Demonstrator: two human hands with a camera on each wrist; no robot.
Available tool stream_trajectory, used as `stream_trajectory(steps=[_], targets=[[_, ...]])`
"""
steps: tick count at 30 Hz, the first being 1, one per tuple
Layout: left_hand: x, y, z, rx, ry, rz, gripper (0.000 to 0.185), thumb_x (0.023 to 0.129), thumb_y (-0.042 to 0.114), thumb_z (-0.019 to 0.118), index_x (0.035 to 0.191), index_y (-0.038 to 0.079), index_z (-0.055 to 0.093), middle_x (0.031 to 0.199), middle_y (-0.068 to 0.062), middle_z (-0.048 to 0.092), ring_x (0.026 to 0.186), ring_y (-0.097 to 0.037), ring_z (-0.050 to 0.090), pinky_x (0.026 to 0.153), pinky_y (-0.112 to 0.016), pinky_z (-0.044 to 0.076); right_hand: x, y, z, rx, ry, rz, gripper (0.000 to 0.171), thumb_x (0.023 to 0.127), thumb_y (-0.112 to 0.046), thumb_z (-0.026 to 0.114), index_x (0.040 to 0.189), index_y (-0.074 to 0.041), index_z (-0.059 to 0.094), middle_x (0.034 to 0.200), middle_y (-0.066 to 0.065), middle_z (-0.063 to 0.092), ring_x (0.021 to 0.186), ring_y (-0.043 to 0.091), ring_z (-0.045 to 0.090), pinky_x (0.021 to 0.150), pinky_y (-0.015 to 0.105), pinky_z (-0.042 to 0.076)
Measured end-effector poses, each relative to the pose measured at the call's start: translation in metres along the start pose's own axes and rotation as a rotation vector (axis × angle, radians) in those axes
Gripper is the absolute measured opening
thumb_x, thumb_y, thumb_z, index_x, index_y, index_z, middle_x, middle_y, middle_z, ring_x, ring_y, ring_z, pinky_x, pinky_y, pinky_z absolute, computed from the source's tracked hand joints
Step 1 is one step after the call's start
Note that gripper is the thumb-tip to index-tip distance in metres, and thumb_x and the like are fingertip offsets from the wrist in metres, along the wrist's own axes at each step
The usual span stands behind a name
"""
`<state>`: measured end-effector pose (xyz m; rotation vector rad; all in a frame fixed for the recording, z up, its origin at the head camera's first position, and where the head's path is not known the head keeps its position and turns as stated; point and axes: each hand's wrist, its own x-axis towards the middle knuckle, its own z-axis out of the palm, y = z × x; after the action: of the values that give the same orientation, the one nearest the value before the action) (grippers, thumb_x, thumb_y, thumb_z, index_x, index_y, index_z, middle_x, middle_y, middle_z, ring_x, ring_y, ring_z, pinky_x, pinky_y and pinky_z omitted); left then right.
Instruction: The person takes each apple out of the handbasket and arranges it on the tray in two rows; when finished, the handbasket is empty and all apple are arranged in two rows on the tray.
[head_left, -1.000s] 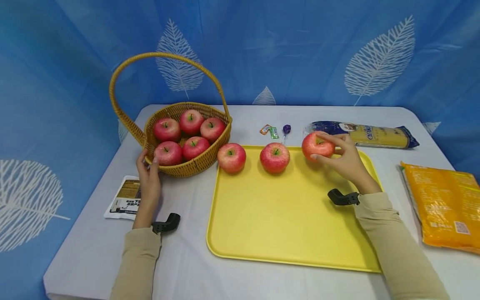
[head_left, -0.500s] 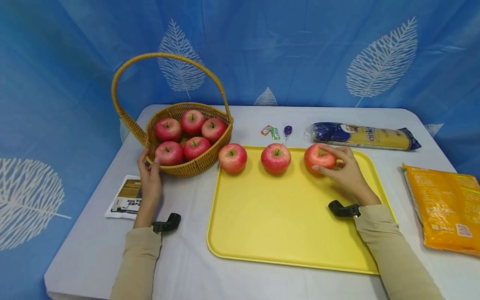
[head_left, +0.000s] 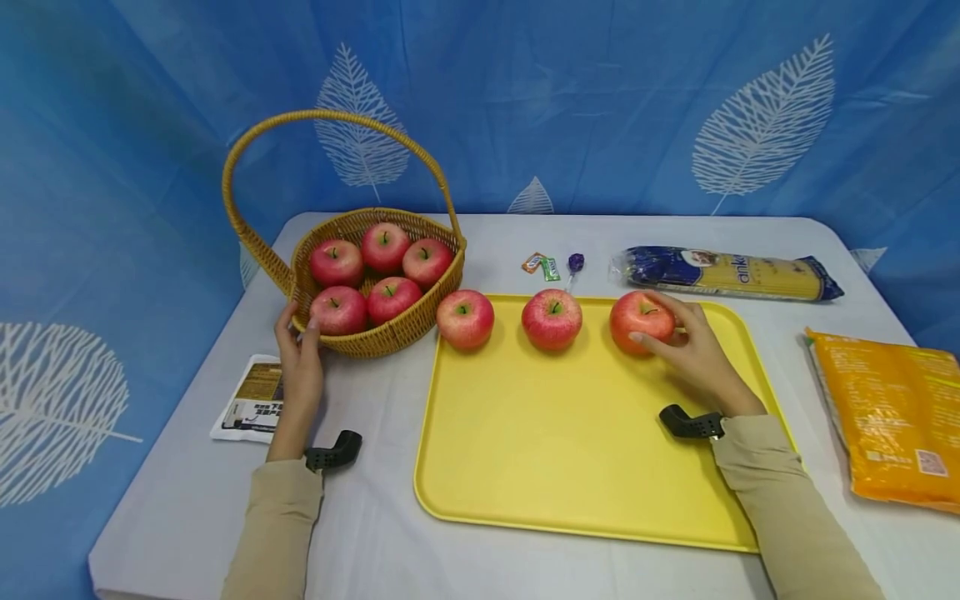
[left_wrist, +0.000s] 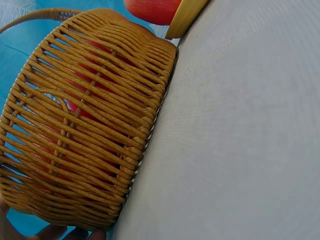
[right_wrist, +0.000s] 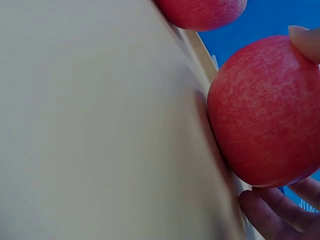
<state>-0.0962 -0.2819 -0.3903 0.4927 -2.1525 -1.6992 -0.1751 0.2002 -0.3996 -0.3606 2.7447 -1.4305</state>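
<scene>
My left hand (head_left: 302, 371) holds the near left side of a wicker basket (head_left: 390, 336), thumb at the rim and fingers along the outside. Several red apples lie in the basket, one apple (head_left: 338, 311) close to my thumb. In the left wrist view, the woven wall (left_wrist: 85, 125) fills the left, with fingertips (left_wrist: 52, 231) at its lower end. My right hand (head_left: 693, 350) holds a red apple (head_left: 637, 321) at the far edge of a yellow tray (head_left: 585, 450). Thumb and fingers are on opposite sides of this apple (right_wrist: 265, 115) in the right wrist view.
Two more apples, one (head_left: 465, 320) beside the basket and another (head_left: 552, 320), line the tray's far edge. Behind are small candies (head_left: 551, 268), a lollipop (head_left: 575, 263) and a pasta pack (head_left: 738, 272). An orange bag (head_left: 888, 417) lies right, a white-and-brown packet (head_left: 255, 400) left.
My right hand has lowered the apple onto the tray's far edge, to the right of the other two. The left hand has stayed at the basket.
</scene>
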Motion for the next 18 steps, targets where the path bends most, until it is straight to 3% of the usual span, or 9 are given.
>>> stream_trajectory(steps=[9, 18], targets=[[0.0012, -0.0042, 0.0002, 0.006, 0.013, 0.021, 0.051, 0.096, 0.040, 0.036, 0.142, 0.027, 0.017, 0.146, -0.003, 0.021, 0.130, -0.016, 0.028, 0.104, -0.042, 0.029, -0.0020, 0.0034, -0.0007, -0.006, -0.049, 0.023, 0.075, 0.087, -0.032, 0.058, 0.146, -0.020, 0.014, 0.130, 0.023, 0.026, 0.107, 0.036, 0.044, 0.075, 0.007, 0.035], [0.0019, -0.0059, 0.0011, -0.018, 0.014, 0.027, 0.051, 0.096, 0.038, 0.036, 0.142, 0.024, 0.018, 0.145, -0.005, 0.022, 0.130, -0.016, 0.028, 0.105, -0.042, 0.028, -0.0028, 0.0032, -0.0028, -0.002, -0.032, 0.028, 0.058, 0.095, -0.034, 0.042, 0.144, -0.011, 0.021, 0.130, 0.024, 0.028, 0.094, 0.013, 0.043, 0.074, 0.008, 0.035]])
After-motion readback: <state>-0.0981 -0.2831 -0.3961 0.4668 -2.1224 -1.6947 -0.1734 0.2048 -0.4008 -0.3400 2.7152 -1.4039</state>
